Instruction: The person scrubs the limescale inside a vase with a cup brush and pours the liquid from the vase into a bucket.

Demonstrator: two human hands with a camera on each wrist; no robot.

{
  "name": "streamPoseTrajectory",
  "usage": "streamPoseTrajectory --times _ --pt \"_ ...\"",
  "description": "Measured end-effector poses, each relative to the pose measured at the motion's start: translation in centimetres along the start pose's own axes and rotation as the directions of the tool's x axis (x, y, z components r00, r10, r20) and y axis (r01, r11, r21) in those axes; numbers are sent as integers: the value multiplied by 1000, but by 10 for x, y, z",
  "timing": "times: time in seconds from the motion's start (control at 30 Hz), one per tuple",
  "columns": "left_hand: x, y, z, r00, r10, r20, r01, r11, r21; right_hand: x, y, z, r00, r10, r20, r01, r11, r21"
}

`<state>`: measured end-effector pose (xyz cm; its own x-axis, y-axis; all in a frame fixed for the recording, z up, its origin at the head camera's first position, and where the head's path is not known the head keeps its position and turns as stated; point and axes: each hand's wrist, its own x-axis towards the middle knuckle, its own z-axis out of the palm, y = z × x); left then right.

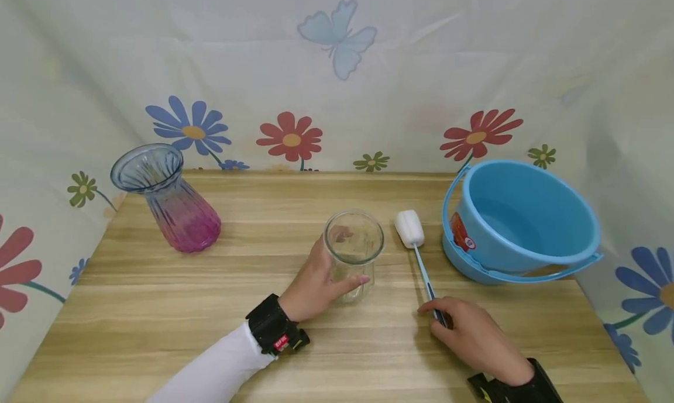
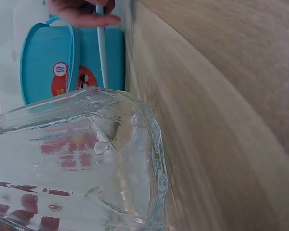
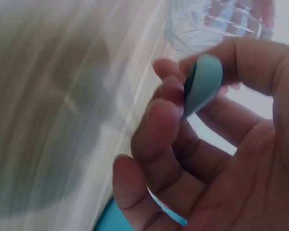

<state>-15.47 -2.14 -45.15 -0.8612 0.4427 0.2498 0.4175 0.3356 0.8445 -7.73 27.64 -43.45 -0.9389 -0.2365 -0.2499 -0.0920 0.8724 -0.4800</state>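
Note:
A clear glass jar (image 1: pixel 354 251) is upright near the middle of the table, mouth up. My left hand (image 1: pixel 314 281) grips it from the left, thumb on the near side and fingers round the far side. In the left wrist view the jar's thick glass base (image 2: pixel 151 159) is close to the wood; whether it touches, I cannot tell. To the right, my right hand (image 1: pixel 471 333) pinches the handle of a sponge bottle brush (image 1: pixel 409 228). Its white head points away from me. In the right wrist view the handle's rounded end (image 3: pixel 205 82) shows between thumb and fingers.
A glass vase (image 1: pixel 184 216), blue at the flared rim and pink below, stands at the back left. At the back right a light-blue bucket (image 1: pixel 532 262) has its handle lowered. Behind the wooden table (image 1: pixel 158 327) hangs a flower-print sheet (image 1: pixel 411 99).

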Motion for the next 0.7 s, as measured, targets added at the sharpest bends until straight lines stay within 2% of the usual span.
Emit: streamPoseTrajectory --times 0.17,0.33,0.43,0.53,0.7 --pt "0 -1 0 1000 15 9 -15 1000 0 -14 5 0 995 -85 57 83 996 32" --pt "2 -1 -1 1000 23 11 -23 1000 -1 -24 9 -5 977 -210 19 209 976 53" --pt "2 -1 -1 1000 27 11 -28 1000 2 -28 8 -9 955 -293 -38 295 953 69" --pt "2 -2 -2 999 32 6 -32 999 8 -31 4 -13 916 -372 -151 385 920 68" --pt "2 -5 -1 1000 30 9 -30 1000 1 -30 -5 -20 815 -427 -392 473 881 24"
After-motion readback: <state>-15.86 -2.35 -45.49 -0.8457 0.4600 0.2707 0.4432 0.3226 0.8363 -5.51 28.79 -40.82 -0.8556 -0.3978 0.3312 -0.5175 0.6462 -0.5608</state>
